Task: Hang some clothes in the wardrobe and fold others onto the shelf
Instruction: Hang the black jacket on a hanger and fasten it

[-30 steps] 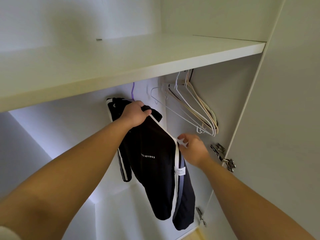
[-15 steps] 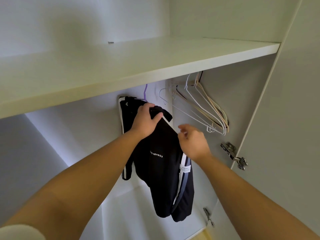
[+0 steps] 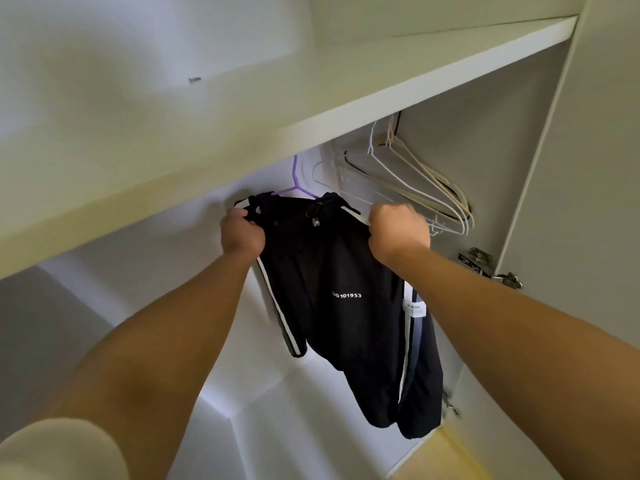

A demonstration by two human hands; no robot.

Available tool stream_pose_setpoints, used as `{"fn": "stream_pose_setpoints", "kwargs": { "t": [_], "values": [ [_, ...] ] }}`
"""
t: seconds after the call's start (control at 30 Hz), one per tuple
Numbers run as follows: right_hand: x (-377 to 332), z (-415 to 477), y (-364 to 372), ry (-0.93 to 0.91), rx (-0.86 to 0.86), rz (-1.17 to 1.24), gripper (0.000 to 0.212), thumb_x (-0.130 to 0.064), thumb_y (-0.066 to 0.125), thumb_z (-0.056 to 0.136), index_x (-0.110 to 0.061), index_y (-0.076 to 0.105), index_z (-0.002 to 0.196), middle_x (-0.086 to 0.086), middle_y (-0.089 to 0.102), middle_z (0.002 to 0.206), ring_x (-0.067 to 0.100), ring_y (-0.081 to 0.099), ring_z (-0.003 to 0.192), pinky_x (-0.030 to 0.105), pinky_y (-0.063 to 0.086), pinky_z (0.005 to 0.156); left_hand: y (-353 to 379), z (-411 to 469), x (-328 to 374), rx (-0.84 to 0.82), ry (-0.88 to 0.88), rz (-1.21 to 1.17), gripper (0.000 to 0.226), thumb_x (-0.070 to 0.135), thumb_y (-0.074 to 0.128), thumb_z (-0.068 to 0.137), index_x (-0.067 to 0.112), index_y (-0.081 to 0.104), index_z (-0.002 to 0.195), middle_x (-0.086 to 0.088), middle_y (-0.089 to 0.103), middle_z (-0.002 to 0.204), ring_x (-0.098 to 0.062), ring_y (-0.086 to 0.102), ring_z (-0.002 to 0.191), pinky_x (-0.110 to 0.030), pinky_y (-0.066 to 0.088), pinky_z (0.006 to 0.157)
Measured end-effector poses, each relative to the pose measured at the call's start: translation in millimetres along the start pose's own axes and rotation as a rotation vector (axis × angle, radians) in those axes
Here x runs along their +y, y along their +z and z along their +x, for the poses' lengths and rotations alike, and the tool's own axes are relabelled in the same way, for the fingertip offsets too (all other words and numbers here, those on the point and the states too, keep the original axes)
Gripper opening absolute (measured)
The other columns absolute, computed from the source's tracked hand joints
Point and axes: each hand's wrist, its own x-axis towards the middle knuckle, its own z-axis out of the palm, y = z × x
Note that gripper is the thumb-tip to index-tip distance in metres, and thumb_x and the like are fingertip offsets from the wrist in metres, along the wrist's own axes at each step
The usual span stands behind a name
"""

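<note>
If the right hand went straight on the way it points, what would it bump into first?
Probably the empty hangers just beyond the right hand, which grips the black garment; depth is unclear.

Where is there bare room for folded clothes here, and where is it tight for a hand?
The shelf top is bare across the part in view, back to the wall. Below it, open space lies left of the left hand. Crowded: the right hand, gripping the trousers on the purple hanger, sits close beside the empty hangers.
</note>
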Motion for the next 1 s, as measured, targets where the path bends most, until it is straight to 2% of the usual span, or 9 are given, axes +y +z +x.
{"fn": "stream_pose_setpoints", "kwargs": {
  "t": [0.07, 0.17, 0.33, 0.53, 0.63, 0.73, 0.83, 0.93, 1.0],
  "values": [
    [-2.6, 5.3, -0.6, 0.029, -0.019, -0.018, 0.035, 0.006, 0.052, 0.082, -0.006, 0.054, 0.115, 0.015, 0.062, 0.106, 0.035, 0.055, 0.104, 0.038, 0.039, 0.072, -4.2, 13.1, -10.5, -0.024, -0.012, 0.062, 0.044, 0.004, 0.056, 0.09, 0.004, 0.048, 0.134, -0.021, 0.049, 0.135, -0.038, 0.055, 0.116, -0.037, 0.044, 0.097],
    [-6.4, 11.8, 2.3, 0.065, -0.054, -0.014, 0.042, 0.01, 0.053, 0.083, -0.002, 0.046, 0.123, 0.019, 0.058, 0.115, 0.038, 0.057, 0.106, 0.04, 0.043, 0.069, -8.0, 31.3, -27.0, -0.034, -0.03, 0.142, 0.046, 0.005, 0.06, 0.09, 0.005, 0.045, 0.134, -0.022, 0.051, 0.131, -0.042, 0.056, 0.115, -0.044, 0.047, 0.092],
    [-5.8, 23.5, 9.1, 0.078, -0.087, 0.047, 0.041, 0.011, 0.049, 0.083, -0.005, 0.038, 0.12, 0.017, 0.056, 0.099, 0.04, 0.058, 0.097, 0.041, 0.042, 0.067, -8.5, 55.5, -36.3, -0.053, 0.077, 0.168, 0.046, 0.01, 0.059, 0.092, 0.001, 0.042, 0.134, -0.023, 0.056, 0.128, -0.042, 0.055, 0.117, -0.042, 0.044, 0.09],
    [-4.7, 40.5, 25.9, -0.024, -0.057, 0.125, 0.024, -0.018, 0.038, 0.102, -0.009, 0.045, 0.124, 0.02, 0.056, 0.114, 0.04, 0.048, 0.114, 0.042, 0.044, 0.075, -6.8, 65.3, -39.6, -0.08, 0.016, 0.138, 0.054, 0.005, 0.059, 0.091, 0.006, 0.041, 0.142, -0.02, 0.056, 0.131, -0.036, 0.056, 0.117, -0.028, 0.035, 0.083],
    [-5.7, 46.9, 30.7, -0.003, -0.038, 0.136, 0.021, -0.013, 0.04, 0.101, -0.01, 0.049, 0.12, 0.018, 0.051, 0.114, 0.039, 0.047, 0.113, 0.039, 0.036, 0.071, -12.7, 62.6, -54.1, -0.017, 0.045, 0.142, 0.046, 0.008, 0.065, 0.089, 0.001, 0.048, 0.13, -0.022, 0.06, 0.123, -0.04, 0.058, 0.113, -0.03, 0.037, 0.079],
    [-6.0, 50.2, 30.1, 0.021, -0.04, 0.098, 0.027, -0.002, 0.042, 0.096, -0.013, 0.048, 0.12, 0.016, 0.045, 0.107, 0.039, 0.045, 0.113, 0.04, 0.036, 0.071, -23.0, 59.9, -69.2, -0.004, 0.066, 0.176, 0.022, 0.006, 0.064, 0.087, 0.005, 0.053, 0.106, -0.019, 0.064, 0.106, -0.039, 0.062, 0.102, -0.031, 0.04, 0.075],
    [-3.0, 54.0, 28.5, 0.007, -0.043, 0.083, 0.032, 0.001, 0.041, 0.095, -0.014, 0.048, 0.122, 0.017, 0.043, 0.106, 0.039, 0.043, 0.114, 0.04, 0.038, 0.073, -35.8, 61.3, -79.0, -0.042, 0.125, 0.171, 0.016, 0.005, 0.065, 0.088, 0.005, 0.059, 0.103, -0.014, 0.064, 0.091, -0.035, 0.065, 0.093, -0.03, 0.04, 0.07],
    [0.8, 57.8, 28.4, 0.0, -0.048, 0.075, 0.034, 0.001, 0.042, 0.095, -0.016, 0.048, 0.124, 0.015, 0.041, 0.103, 0.04, 0.043, 0.114, 0.04, 0.04, 0.073, -48.3, 62.4, -77.1, -0.065, 0.246, 0.197, 0.009, 0.001, 0.063, 0.089, 0.009, 0.062, 0.093, -0.019, 0.068, 0.092, -0.033, 0.065, 0.091, -0.029, 0.041, 0.069],
    [1.8, 59.3, 29.5, -0.01, -0.056, 0.08, 0.035, 0.003, 0.041, 0.094, -0.016, 0.048, 0.123, 0.014, 0.038, 0.101, 0.039, 0.042, 0.114, 0.041, 0.042, 0.073, -52.9, 59.6, -71.3, -0.063, 0.274, 0.194, 0.013, -0.002, 0.056, 0.094, 0.004, 0.066, 0.099, -0.021, 0.068, 0.099, -0.031, 0.062, 0.094, -0.026, 0.037, 0.065]
  ]
}}
